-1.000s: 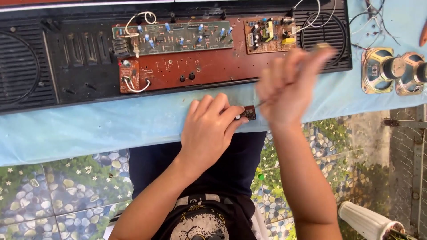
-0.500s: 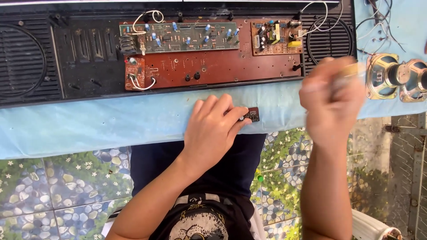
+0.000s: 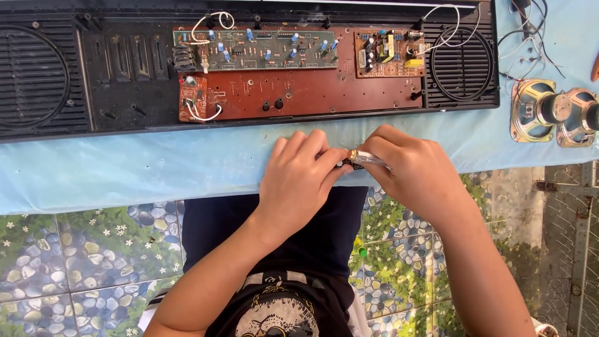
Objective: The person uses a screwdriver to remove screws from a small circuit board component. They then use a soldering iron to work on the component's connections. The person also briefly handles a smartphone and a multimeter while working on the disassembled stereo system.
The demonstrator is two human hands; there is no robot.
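— Two hands meet at the worktop's (image 3: pixel 125 168) near edge: the left hand (image 3: pixel 299 181) pinches a small black part (image 3: pixel 350 165), the right hand (image 3: pixel 415 171) is closed round a clear-handled screwdriver (image 3: pixel 369 158) whose tip touches it.

— Risk?

— The tip could slip off and the part drop to the floor. Half a second ago the right hand was raised, well apart from it.

A blue-covered table (image 3: pixel 125 168) carries an opened black stereo housing (image 3: pixel 93 81) and two loose speakers (image 3: pixel 552 112).
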